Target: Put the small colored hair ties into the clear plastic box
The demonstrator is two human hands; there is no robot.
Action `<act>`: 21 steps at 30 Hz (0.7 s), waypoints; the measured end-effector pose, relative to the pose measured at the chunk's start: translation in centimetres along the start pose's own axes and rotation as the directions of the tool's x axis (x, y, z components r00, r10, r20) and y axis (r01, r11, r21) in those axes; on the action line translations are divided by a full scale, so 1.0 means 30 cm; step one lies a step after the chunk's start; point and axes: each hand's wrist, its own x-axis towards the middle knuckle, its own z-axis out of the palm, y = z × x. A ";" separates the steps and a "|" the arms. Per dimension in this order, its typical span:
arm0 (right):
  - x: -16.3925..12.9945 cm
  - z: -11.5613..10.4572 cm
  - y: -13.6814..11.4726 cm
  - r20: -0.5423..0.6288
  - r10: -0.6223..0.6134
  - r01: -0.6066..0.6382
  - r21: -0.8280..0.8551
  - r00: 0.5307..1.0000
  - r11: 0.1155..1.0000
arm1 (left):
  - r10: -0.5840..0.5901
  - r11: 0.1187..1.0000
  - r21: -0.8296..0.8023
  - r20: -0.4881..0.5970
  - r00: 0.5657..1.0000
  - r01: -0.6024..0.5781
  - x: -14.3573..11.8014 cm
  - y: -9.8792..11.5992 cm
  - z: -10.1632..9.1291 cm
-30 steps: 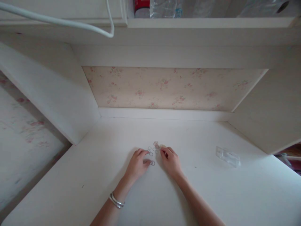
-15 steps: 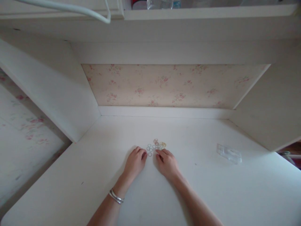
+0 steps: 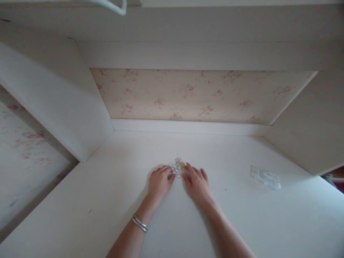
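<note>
Small rings [image 3: 177, 167] in loose cluster, frame centre, flat on white bench [image 3: 242, 215]. Left hand [image 3: 159, 182] and right hand [image 3: 197, 183] both open, palms down, fingertips touching cluster edges, gripping nothing. Rings look thin, very light, easy to scatter; probably best pinched singly at rim. Clear plastic piece [image 3: 265, 177] well apart, right.

Bare forearms, one bangle set

No sleeves are worn on either arm; thin silver bangles [image 3: 139, 223] are worn around the left wrist, and the right wrist is left bare.
</note>
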 end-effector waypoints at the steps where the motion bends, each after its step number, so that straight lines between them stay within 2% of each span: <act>1: 0.001 -0.001 0.007 -0.013 0.022 -0.021 0.026 1.000 0.999 | 0.002 1.000 -0.004 0.002 1.000 -0.002 -0.001 -0.002 0.000; 4: 0.000 -0.009 0.029 -0.063 0.136 -0.129 0.101 0.989 0.987 | -0.004 1.000 -0.009 0.009 1.000 0.004 -0.016 -0.012 -0.005; 6: -0.008 -0.016 0.033 -0.076 0.168 -0.157 0.126 0.983 0.979 | -0.012 1.000 -0.007 0.021 1.000 0.013 -0.031 -0.013 -0.012; 9: -0.026 -0.027 0.015 -0.021 0.044 -0.042 0.100 0.999 0.994 | 0.000 1.000 -0.004 0.056 0.998 0.000 -0.051 -0.003 -0.023; 12: -0.035 -0.035 -0.017 0.061 -0.090 0.088 0.027 0.994 0.996 | 0.034 0.999 0.020 0.092 0.995 -0.036 -0.062 0.014 -0.027; 16: -0.030 -0.038 -0.034 0.086 -0.130 0.132 -0.008 0.988 0.991 | 0.046 0.997 0.053 0.105 0.993 -0.051 -0.060 0.026 -0.023; 21: -0.028 -0.028 -0.015 0.024 -0.161 0.159 0.078 0.987 0.984 | 0.037 0.997 0.058 0.114 0.993 -0.044 -0.052 0.029 -0.020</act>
